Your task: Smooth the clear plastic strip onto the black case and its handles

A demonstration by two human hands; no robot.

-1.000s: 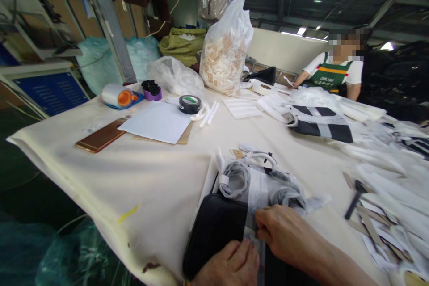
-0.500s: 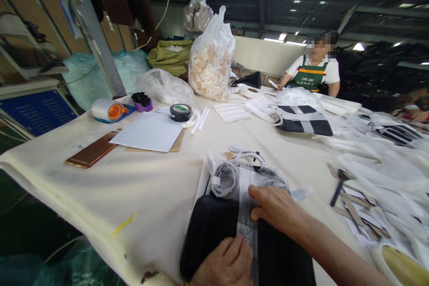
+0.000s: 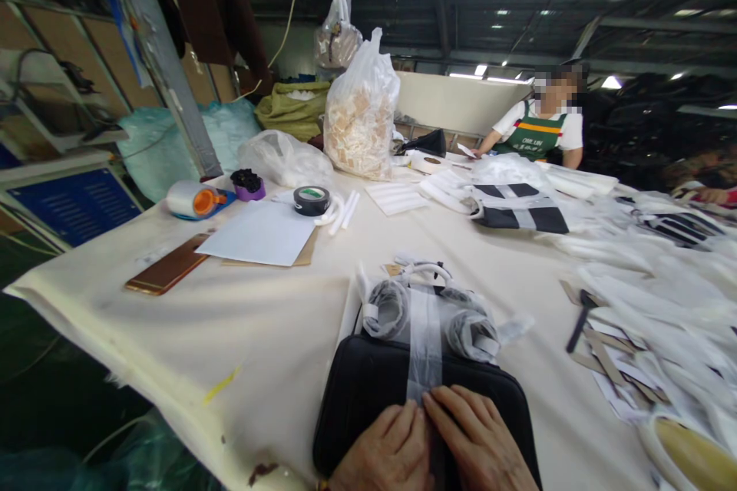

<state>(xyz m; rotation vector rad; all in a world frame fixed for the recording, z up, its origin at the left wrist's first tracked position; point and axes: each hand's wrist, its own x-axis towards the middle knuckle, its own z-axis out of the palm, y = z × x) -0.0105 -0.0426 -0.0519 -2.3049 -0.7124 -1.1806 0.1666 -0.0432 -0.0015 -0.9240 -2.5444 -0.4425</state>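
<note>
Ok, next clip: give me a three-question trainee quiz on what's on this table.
1. True or false: both hands rest on the black bag.
2. What runs up the middle of the bag? A) a clear strip B) a red ribbon C) a chain
3. Which flat thing lies left of the white sheet?

Key
1. True: the left hand and right hand lie side by side on it.
2. A, the clear strip.
3. The phone.
</note>
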